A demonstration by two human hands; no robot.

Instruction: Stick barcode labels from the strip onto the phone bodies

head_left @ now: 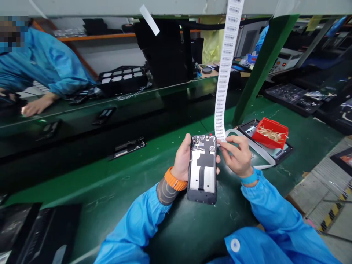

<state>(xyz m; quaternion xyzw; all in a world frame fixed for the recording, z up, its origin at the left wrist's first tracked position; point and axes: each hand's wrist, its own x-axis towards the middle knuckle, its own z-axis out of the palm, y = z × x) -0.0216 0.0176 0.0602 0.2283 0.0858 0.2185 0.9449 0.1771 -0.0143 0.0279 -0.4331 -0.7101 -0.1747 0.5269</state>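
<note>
My left hand is wrapped around an opened smartphone, held upright above the bench with its inside facing me. Its circuit board shows at the top, a silvery area with a black strip below. A long white strip of barcode labels hangs from above down to the phone's top right corner. There my right hand pinches the strip's lower end between thumb and fingers; the exact contact is partly hidden. Pale backing tape loops on the bench behind my right hand.
A red bin of small pale pieces sits on a dark tray at right. A green post stands behind. Several opened phones, one nearby, lie along the line at left. Across it a co-worker's hand rests. Black trays fill the lower left.
</note>
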